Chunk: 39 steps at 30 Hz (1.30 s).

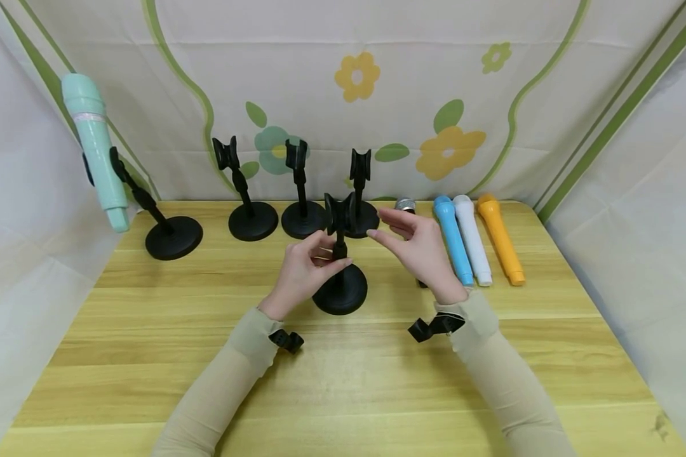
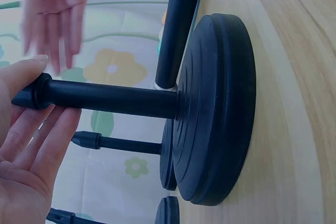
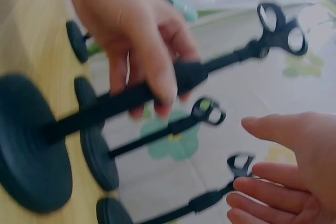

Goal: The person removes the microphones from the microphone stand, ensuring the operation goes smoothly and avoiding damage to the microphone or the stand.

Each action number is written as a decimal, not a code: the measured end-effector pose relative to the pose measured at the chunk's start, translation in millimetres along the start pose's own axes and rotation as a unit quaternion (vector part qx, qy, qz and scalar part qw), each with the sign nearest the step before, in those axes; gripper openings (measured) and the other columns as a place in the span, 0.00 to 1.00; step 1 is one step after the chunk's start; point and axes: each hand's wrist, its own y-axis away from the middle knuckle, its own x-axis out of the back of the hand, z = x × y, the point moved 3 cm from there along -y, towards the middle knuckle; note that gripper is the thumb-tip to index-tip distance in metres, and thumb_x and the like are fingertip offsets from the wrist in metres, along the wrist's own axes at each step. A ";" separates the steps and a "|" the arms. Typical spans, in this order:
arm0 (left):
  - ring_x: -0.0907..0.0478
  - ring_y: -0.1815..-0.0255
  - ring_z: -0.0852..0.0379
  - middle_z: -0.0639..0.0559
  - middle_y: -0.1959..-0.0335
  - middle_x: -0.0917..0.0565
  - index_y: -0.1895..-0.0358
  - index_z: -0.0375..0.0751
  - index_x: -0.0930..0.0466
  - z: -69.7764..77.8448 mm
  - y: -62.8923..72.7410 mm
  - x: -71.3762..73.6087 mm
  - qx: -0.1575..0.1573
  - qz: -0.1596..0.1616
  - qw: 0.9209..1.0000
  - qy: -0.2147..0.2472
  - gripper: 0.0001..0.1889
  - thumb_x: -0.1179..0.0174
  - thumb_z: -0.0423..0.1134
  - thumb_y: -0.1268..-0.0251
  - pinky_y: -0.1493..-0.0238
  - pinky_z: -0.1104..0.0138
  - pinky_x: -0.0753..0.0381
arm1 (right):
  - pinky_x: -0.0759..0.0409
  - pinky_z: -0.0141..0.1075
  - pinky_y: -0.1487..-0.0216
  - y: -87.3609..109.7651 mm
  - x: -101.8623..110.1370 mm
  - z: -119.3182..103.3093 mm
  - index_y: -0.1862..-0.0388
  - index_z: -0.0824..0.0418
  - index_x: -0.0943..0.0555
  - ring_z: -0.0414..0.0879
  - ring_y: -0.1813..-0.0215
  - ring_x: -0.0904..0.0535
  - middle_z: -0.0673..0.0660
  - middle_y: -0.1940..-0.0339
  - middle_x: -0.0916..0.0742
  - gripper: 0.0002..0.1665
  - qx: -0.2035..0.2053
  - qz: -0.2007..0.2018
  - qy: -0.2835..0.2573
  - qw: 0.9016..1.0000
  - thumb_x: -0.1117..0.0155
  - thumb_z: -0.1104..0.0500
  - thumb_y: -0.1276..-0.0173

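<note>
My left hand (image 1: 300, 270) grips the post of a black desktop microphone stand (image 1: 343, 293), thumb on one side and fingers on the other. This stand is upright, its round base close over the table and its forked clip at the top holding nothing. To the right of the clip, my right hand (image 1: 420, 247) hovers apart from it with fingers extended and nothing in them. Partly hidden behind that hand is a black microphone (image 1: 404, 204) with a silver head. In the right wrist view the stand's clip (image 3: 281, 30) shows two open rings.
Three more black stands (image 1: 253, 221) line the back edge. At the far left another stand (image 1: 174, 238) bears a mint-green microphone (image 1: 100, 152), tilted. Blue (image 1: 453, 238), white (image 1: 473, 238) and orange (image 1: 501, 238) microphones lie at the right. A flowered curtain (image 1: 320, 76) hangs behind the table.
</note>
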 end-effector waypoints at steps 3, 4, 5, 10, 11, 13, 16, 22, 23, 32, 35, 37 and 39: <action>0.12 0.64 0.56 0.49 0.59 0.12 0.61 0.40 0.20 -0.9 0.2 -0.2 0.001 0.001 1.000 0.004 0.14 0.22 0.34 0.44 0.62 0.63 0.12 | 0.22 0.41 0.36 1.9 -6.9 -13.4 0.36 0.57 0.17 0.45 0.39 0.19 0.52 0.40 0.15 0.29 0.014 -0.015 -0.033 0.999 0.24 0.51 0.34; 0.12 0.64 0.55 0.49 0.59 0.12 0.61 0.40 0.20 -1.2 0.2 -0.3 0.002 0.001 1.000 0.005 0.14 0.22 0.34 0.44 0.62 0.62 0.11 | 0.22 0.40 0.36 2.3 -9.0 -18.0 0.36 0.57 0.17 0.44 0.39 0.19 0.51 0.40 0.15 0.28 0.018 -0.019 -0.040 0.999 0.24 0.52 0.34; 0.12 0.64 0.54 0.48 0.59 0.12 0.61 0.39 0.20 -1.6 0.3 -0.6 0.004 0.002 1.000 0.006 0.14 0.22 0.33 0.45 0.62 0.61 0.11 | 0.22 0.40 0.36 2.8 -11.1 -22.3 0.36 0.56 0.17 0.44 0.38 0.19 0.50 0.40 0.15 0.28 0.022 -0.024 -0.045 0.998 0.24 0.52 0.34; 0.12 0.63 0.48 0.42 0.58 0.12 0.60 0.35 0.20 -1.2 0.1 -2.0 0.006 0.006 1.000 0.006 0.15 0.22 0.28 0.47 0.62 0.55 0.11 | 0.21 0.43 0.37 3.3 -21.1 -39.2 0.36 0.59 0.17 0.48 0.39 0.18 0.53 0.39 0.15 0.28 0.042 -0.038 -0.067 0.996 0.23 0.59 0.35; 0.12 0.64 0.46 0.40 0.58 0.12 0.60 0.33 0.20 0.3 0.0 -2.0 0.005 0.007 1.000 0.006 0.15 0.23 0.27 0.47 0.62 0.54 0.11 | 0.21 0.43 0.37 2.9 -22.8 -41.2 0.36 0.60 0.17 0.49 0.40 0.18 0.53 0.40 0.15 0.28 0.047 -0.037 -0.070 0.996 0.23 0.60 0.36; 0.12 0.64 0.43 0.38 0.58 0.12 0.60 0.31 0.21 7.1 -0.3 -1.2 0.000 0.009 1.000 0.007 0.15 0.24 0.25 0.47 0.63 0.52 0.11 | 0.21 0.45 0.38 1.7 -26.4 -44.2 0.37 0.62 0.17 0.48 0.42 0.17 0.55 0.42 0.14 0.28 0.057 -0.034 -0.077 0.995 0.22 0.62 0.36; 0.12 0.64 0.42 0.37 0.59 0.13 0.61 0.30 0.21 21.4 -0.4 1.5 -0.004 0.010 1.000 0.005 0.14 0.25 0.23 0.46 0.63 0.51 0.11 | 0.20 0.50 0.39 -1.0 -31.5 -46.2 0.39 0.64 0.16 0.47 0.45 0.16 0.56 0.46 0.12 0.25 0.073 -0.031 -0.093 0.992 0.23 0.64 0.36; 0.12 0.65 0.42 0.37 0.61 0.13 0.60 0.31 0.21 32.6 -1.2 4.5 -0.008 0.011 1.000 0.000 0.14 0.25 0.23 0.45 0.62 0.53 0.11 | 0.18 0.46 0.42 -5.3 -39.1 -48.7 0.43 0.65 0.14 0.48 0.49 0.14 0.57 0.51 0.11 0.21 0.088 -0.029 -0.118 0.989 0.24 0.67 0.36; 0.12 0.65 0.42 0.37 0.61 0.13 0.61 0.31 0.21 32.0 -1.4 4.2 -0.008 0.012 1.000 0.001 0.14 0.25 0.23 0.46 0.63 0.52 0.11 | 0.18 0.44 0.42 -5.5 -39.7 -49.1 0.44 0.66 0.14 0.48 0.50 0.14 0.57 0.51 0.11 0.21 0.090 -0.026 -0.118 0.989 0.24 0.67 0.36; 0.12 0.64 0.44 0.39 0.60 0.12 0.60 0.31 0.20 2.2 -0.4 -2.3 0.011 0.007 1.000 0.006 0.15 0.23 0.25 0.47 0.63 0.54 0.11 | 0.16 0.41 0.47 -7.6 -40.8 -49.2 0.49 0.68 0.13 0.48 0.54 0.13 0.59 0.54 0.10 0.17 0.096 -0.005 -0.109 0.989 0.24 0.70 0.37; 0.12 0.64 0.47 0.41 0.59 0.12 0.59 0.34 0.19 -1.7 0.2 -2.0 0.015 0.006 1.000 0.012 0.15 0.23 0.28 0.46 0.62 0.56 0.11 | 0.15 0.41 0.49 -8.8 -40.5 -49.0 0.52 0.68 0.12 0.48 0.56 0.13 0.59 0.57 0.10 0.14 0.100 -0.006 -0.105 0.989 0.24 0.69 0.37; 0.12 0.63 0.50 0.44 0.58 0.12 0.59 0.36 0.18 -3.0 0.5 -1.4 0.016 0.007 1.000 0.016 0.15 0.22 0.31 0.46 0.62 0.59 0.11 | 0.15 0.41 0.49 -9.8 -40.2 -49.2 0.53 0.68 0.12 0.48 0.56 0.13 0.58 0.58 0.10 0.13 0.104 -0.009 -0.101 0.989 0.24 0.69 0.37; 0.12 0.63 0.52 0.45 0.58 0.11 0.59 0.38 0.18 -3.0 0.9 -0.8 0.016 0.008 1.000 0.019 0.14 0.22 0.32 0.45 0.62 0.61 0.11 | 0.15 0.41 0.50 -10.6 -39.8 -48.9 0.54 0.67 0.11 0.47 0.57 0.13 0.57 0.59 0.10 0.12 0.107 -0.013 -0.096 0.990 0.24 0.69 0.37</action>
